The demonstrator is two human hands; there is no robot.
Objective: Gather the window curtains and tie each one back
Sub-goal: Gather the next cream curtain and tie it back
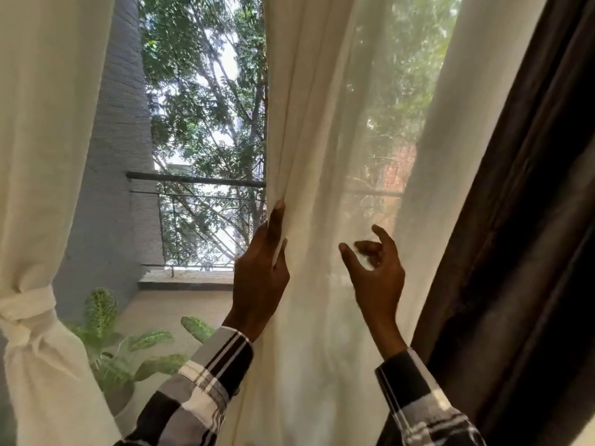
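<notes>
A sheer cream curtain [325,156] hangs loose over the right half of a window, thin enough that the leaves and a brick wall outside show through it as a pale blur. The person's left hand [262,272] grips its inner edge, fingers curled round a narrow bunch of folds with the thumb running up the hem, apparently to draw the cloth away from the open middle of the window. The right hand [375,268] is just to the right of that grip and in front of the same panel, its fingers spread and loosely bent, holding nothing; whether the fingertips touch the cloth cannot be told, but the pose suggests it is ready to sweep more fabric toward the left hand. Both wrists wear black-and-white checked sleeves [212,375]. Against the sheer curtain's far right side hangs a heavy dark brown drape [528,220], opaque and falling in deep straight pleats. Well to the sheer curtain's left, across the open gap, a second cream curtain [48,140] is already gathered and cinched low down by a knotted band [25,313] of matching fabric, so by appearances half the job is done. Beyond the gap lie a grey ribbed wall [119,156], a metal balcony railing [196,181], a leafy plant [128,346] with mottled green leaves, and trees.
</notes>
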